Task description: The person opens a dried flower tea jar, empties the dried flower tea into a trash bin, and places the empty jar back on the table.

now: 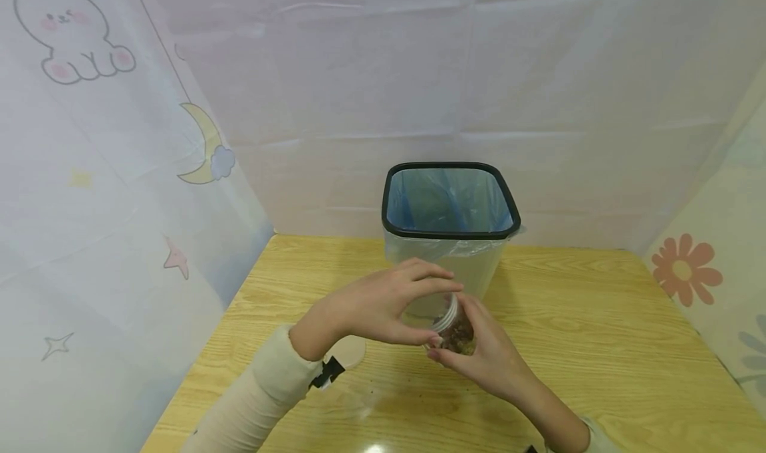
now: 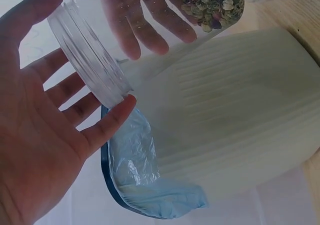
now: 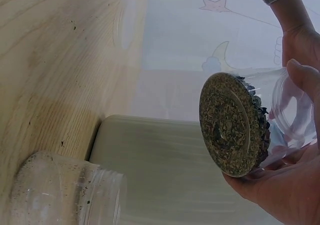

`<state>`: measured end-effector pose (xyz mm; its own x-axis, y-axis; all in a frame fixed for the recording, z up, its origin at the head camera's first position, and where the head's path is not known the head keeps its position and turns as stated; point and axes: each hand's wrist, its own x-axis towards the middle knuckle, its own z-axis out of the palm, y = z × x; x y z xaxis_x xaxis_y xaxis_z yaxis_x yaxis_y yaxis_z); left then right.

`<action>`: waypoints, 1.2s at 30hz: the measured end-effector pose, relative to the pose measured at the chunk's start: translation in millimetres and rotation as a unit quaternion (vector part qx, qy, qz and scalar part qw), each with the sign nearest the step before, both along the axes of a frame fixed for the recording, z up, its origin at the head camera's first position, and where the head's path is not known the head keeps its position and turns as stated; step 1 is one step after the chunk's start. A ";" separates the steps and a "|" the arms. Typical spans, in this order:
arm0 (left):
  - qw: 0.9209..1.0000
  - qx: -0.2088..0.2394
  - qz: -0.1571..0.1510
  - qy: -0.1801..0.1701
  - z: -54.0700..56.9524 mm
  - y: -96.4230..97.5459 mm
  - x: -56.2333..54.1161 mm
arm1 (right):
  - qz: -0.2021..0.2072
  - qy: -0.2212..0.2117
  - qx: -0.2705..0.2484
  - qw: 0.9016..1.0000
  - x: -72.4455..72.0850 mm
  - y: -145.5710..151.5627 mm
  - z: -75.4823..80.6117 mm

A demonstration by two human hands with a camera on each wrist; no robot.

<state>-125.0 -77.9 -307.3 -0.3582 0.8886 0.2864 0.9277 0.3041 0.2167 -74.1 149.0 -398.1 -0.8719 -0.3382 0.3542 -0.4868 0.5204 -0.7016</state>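
Note:
Both hands hold a clear screw-top jar (image 1: 447,318) tilted in front of the bin, its mouth uncovered. Dried herbs and flower buds (image 2: 212,7) lie in its base end. My left hand (image 1: 391,300) spans the threaded rim, thumb on one side and fingers on the other, as the left wrist view shows. Lower on the jar, my right hand (image 1: 493,350) grips the body with thumb and fingers. In the right wrist view, the herb-packed jar bottom (image 3: 227,127) faces the camera.
A tall translucent bin (image 1: 451,234) with a black rim and bluish liner stands behind the hands. A second clear jar (image 3: 60,192), speckled inside, stands beside it. A round clear lid (image 1: 350,351) lies near the left sleeve. Dark crumbs dot the wooden table (image 1: 574,320). Printed curtains surround it.

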 end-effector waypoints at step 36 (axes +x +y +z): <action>0.974 -0.049 0.211 0.063 -3.5 17.5 20.5 | 0.031 -0.034 -0.057 0.997 -0.6 1.8 -1.4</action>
<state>-104.5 -60.5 -310.9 -0.6648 0.6953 0.2731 0.7332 0.6773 0.0602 -74.6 150.8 -399.6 -0.8737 -0.3529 0.3349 -0.4655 0.4060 -0.7864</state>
